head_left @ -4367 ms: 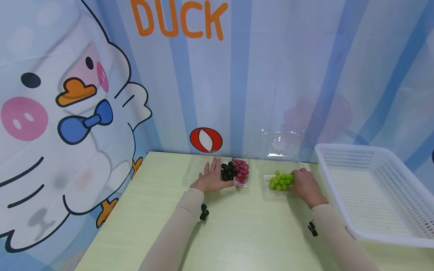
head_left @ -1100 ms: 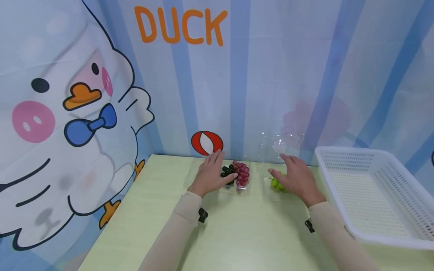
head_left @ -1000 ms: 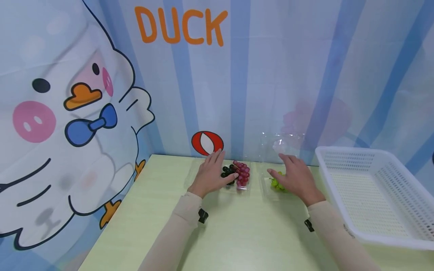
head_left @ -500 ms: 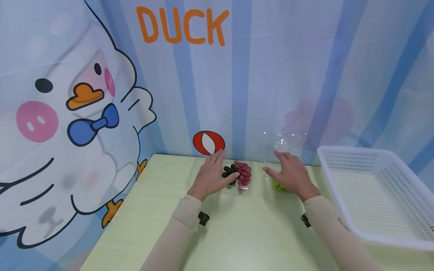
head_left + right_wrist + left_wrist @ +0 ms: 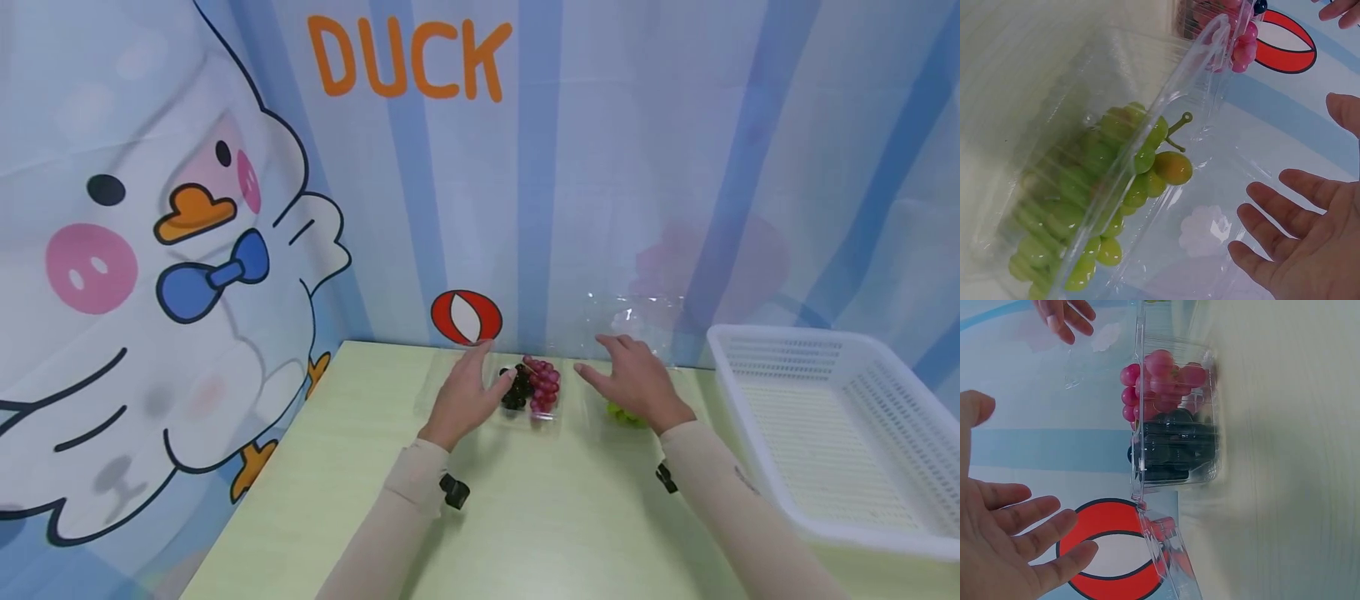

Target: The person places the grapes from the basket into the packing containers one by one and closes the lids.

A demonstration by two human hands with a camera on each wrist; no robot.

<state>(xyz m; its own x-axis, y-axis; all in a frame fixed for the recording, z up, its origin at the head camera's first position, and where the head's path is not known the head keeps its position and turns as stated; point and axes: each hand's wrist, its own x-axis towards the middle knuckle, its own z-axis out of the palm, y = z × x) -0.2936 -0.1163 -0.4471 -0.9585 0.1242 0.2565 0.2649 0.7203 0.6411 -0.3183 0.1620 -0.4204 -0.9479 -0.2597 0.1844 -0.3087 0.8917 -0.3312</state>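
My left arm (image 5: 386, 533) and right arm (image 5: 738, 508), both in beige sleeves, reach forward and lean toward each other. My left hand (image 5: 467, 398) is relaxed, with its fingers (image 5: 1035, 515) extended and a little spread, and the left thumb (image 5: 982, 407) standing well apart from them. My right hand (image 5: 633, 379) is similar: its fingers are slightly bent, and the right thumb (image 5: 592, 375) points across toward the left hand. Between the two hands there is a gap. From each wrist view, I see the palm side of that hand.
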